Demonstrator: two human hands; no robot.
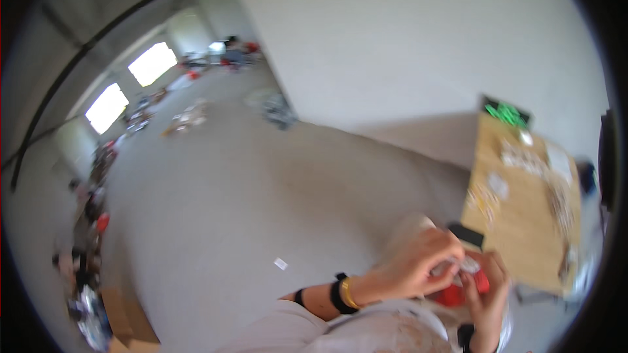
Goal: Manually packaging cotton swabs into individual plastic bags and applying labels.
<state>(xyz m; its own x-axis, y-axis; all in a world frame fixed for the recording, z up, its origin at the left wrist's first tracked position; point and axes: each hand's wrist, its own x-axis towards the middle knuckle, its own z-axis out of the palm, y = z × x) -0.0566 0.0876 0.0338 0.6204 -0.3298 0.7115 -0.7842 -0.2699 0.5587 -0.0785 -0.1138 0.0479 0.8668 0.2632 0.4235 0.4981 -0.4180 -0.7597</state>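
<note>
Close together in front of my body, both hands meet over a small red object [481, 281], its kind blurred. My left hand [428, 255], with a black strap and a yellow bracelet at the wrist, is closed in a pinch at a small whitish piece [468, 265]; whether it holds that piece I cannot tell. Fingers and thumb of my right hand [492, 291] are wrapped round the red object, and a black strap sits on that wrist too. More red shows below my left fingers.
To the right stands a wooden table [523, 235] bearing small white and yellow pieces. A dark tray of green strips [505, 114] is at its far end. An open cardboard box [127, 320] lies lower left. A white scrap [280, 263] and heaps of goods [190, 116] lie on the floor.
</note>
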